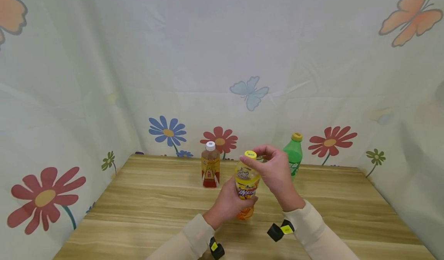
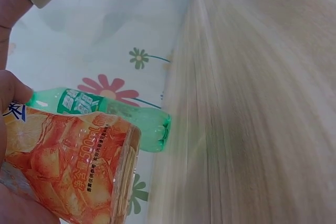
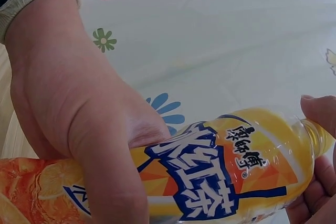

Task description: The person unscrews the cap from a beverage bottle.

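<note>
My left hand [image 1: 229, 201] grips the lower half of an iced tea bottle [image 1: 247, 182] with a yellow and orange label, upright above the wooden table. At its top, my right hand [image 1: 274, 169] pinches the yellow cap [image 1: 250, 154], thumb in front and fingers behind. In the right wrist view, the left hand [image 3: 100, 114] wraps the label, and fingertips [image 3: 320, 114] of the right hand surround the bottle's neck end. The bottle's base [image 2: 126, 177] shows orange ice-cube print in the left wrist view, above the tabletop.
Behind on the wooden table [image 1: 156, 202] stands a white-capped bottle of reddish-brown drink [image 1: 210, 165], left of the held one. A green bottle [image 1: 294, 154] with a yellow cap stands behind my right hand, partly hidden. A flower-and-butterfly curtain [image 1: 194, 59] encloses the table's back and sides.
</note>
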`<action>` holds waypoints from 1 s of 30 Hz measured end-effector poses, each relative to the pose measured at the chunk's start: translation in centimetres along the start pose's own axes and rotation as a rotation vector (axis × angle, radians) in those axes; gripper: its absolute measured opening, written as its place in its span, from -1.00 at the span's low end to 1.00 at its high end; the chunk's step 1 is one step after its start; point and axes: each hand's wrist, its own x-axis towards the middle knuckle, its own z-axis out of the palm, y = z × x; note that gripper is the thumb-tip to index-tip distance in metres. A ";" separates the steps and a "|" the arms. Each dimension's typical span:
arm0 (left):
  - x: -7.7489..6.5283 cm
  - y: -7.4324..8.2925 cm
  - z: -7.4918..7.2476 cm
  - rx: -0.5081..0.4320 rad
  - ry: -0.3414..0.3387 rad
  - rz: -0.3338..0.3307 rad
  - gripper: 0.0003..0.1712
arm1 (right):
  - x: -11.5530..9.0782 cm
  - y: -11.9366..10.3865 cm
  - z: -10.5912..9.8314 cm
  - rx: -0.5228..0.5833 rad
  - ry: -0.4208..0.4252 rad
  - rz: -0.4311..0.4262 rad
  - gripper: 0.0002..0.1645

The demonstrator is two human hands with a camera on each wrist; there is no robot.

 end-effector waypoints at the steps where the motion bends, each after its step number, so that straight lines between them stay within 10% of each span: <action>1: 0.0 0.0 0.0 0.001 0.000 -0.002 -0.31 | 0.0 0.0 0.0 0.003 -0.002 0.003 -0.49; 30: 0.0 -0.2 -0.1 -0.030 -0.013 -0.004 -0.30 | 1.2 1.1 -1.2 0.191 -0.354 -0.103 -0.62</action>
